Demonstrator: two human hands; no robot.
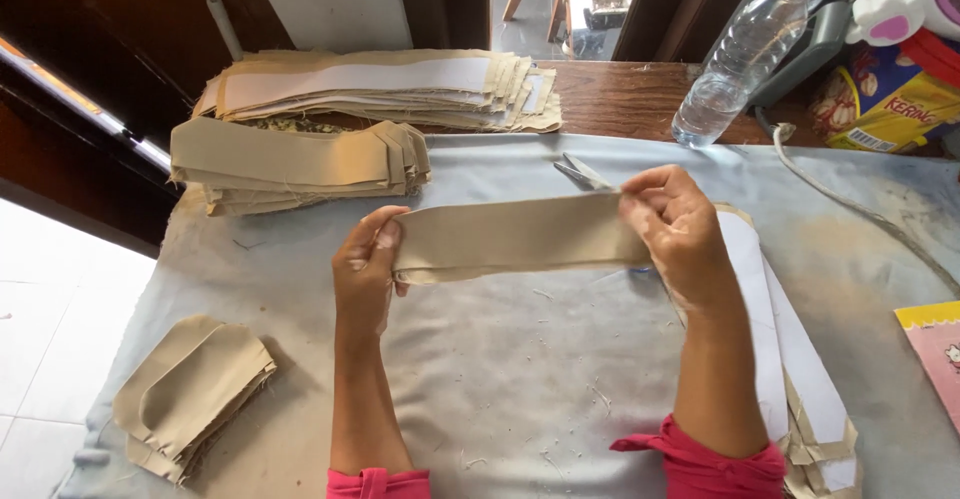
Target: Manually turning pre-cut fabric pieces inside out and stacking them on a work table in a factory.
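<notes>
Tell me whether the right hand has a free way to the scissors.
Probably yes: the scissors lie uncovered just beyond the right hand, nothing between them, though that hand's grip is on the beige fabric strip.

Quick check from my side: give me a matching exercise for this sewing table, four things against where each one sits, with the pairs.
Things:
1. Beige fabric strip
2. Scissors
3. Plastic water bottle
4. Small stack of curved beige pieces

Places:
A. Near left corner of the grey cloth
B. Stretched between the left hand and the right hand
C. Standing on the wooden surface, far right
D. Lying on the cloth just behind the held strip

Pairs: 1-B, 2-D, 3-C, 4-A
</notes>
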